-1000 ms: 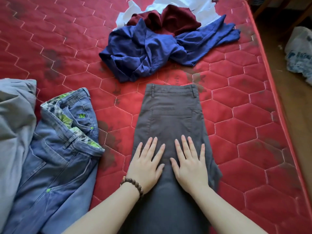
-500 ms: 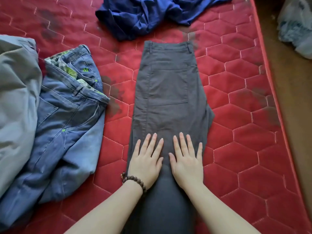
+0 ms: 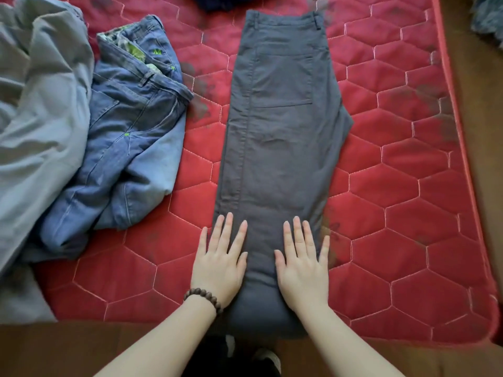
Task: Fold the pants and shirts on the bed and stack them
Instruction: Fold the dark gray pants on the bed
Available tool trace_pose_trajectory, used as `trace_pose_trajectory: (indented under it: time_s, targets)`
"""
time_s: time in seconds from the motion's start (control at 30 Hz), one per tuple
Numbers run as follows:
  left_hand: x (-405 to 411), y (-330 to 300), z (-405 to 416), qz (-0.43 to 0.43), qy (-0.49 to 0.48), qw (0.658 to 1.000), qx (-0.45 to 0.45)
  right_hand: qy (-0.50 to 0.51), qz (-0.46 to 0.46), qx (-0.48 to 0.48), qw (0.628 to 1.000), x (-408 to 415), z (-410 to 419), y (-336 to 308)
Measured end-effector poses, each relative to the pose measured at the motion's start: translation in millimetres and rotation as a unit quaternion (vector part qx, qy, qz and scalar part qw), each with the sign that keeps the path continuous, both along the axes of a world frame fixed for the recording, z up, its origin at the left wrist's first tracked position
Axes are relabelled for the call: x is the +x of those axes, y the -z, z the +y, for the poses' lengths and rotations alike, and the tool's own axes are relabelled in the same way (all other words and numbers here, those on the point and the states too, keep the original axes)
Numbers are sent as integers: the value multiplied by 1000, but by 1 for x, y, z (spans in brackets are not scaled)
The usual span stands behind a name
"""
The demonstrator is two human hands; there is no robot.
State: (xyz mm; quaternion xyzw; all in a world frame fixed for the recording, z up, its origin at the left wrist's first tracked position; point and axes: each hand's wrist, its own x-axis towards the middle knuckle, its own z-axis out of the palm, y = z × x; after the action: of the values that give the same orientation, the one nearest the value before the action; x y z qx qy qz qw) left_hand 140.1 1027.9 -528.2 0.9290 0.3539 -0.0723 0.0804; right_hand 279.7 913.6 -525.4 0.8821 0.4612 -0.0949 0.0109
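Two hands flat, fingers straight, gripping nothing: left hand [image 3: 220, 263] and right hand [image 3: 303, 265] press the grey pants [image 3: 277, 131], folded lengthwise along the red bed [image 3: 408, 186]. Crumpled jeans [image 3: 128, 148] lie just left.

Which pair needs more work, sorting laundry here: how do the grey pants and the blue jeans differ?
The grey pants lie flat and straight, both hands pressing them; the blue jeans lie crumpled and untouched. The grey pants are plain; the blue jeans show green stitching. Both rest on the red mattress.
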Motion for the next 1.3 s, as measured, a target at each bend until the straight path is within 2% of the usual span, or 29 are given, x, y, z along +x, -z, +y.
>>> trace_pose_trajectory:
  time_s: [0.17, 0.33, 0.43, 0.5, 0.57, 0.63, 0.7, 0.8, 0.83, 0.9, 0.97, 1.03, 1.13, 1.2, 1.3]
  targets:
    - [-31, -3, -47, 3, -62, 998, -10, 29, 4, -18, 999, -12, -47, -5]
    - [-52, -9, -83, 10, -37, 999, -36, -55, 46, -12, 997, -73, -62, -3]
    - [-61, -17, -78, 14, -30, 998, -47, -2, 52, -23, 998, -84, -65, -8]
    - [-59, -24, -75, -11, -18, 998, -60, 14, 62, -23, 998, -88, -60, -16]
    - [-57, -30, -75, -82, -46, 990, -104, 55, 89, -3, 995, -89, -56, -24]
    - [-54, -41, -75, -154, -132, 962, -185, 154, 136, 18, 979, -84, -54, -34]
    - [-50, -49, -75, -197, -240, 923, -229, 253, 183, 57, 948, -77, -53, -44]
    - [-46, -52, -70, -194, -370, 862, -286, 362, 231, 127, 894, -70, -50, -53]
    - [-46, -52, -67, -180, -389, 853, -297, 401, 250, 130, 872, -67, -50, -53]
    - [-47, -54, -64, -172, -401, 848, -299, 467, 288, 102, 830, -62, -51, -51]
    - [-49, -57, -62, -188, -395, 848, -298, 492, 311, 70, 810, -61, -56, -50]
    - [-52, -62, -63, -210, -377, 853, -295, 484, 308, 89, 814, -63, -61, -52]
    - [-61, -68, -63, -258, -358, 853, -280, 423, 291, 189, 837, -75, -66, -61]
    - [-69, -67, -60, -271, -366, 853, -254, 401, 317, 231, 828, -86, -68, -64]
    - [-76, -56, -54, -208, -385, 870, -227, 404, 383, 174, 812, -94, -70, -55]
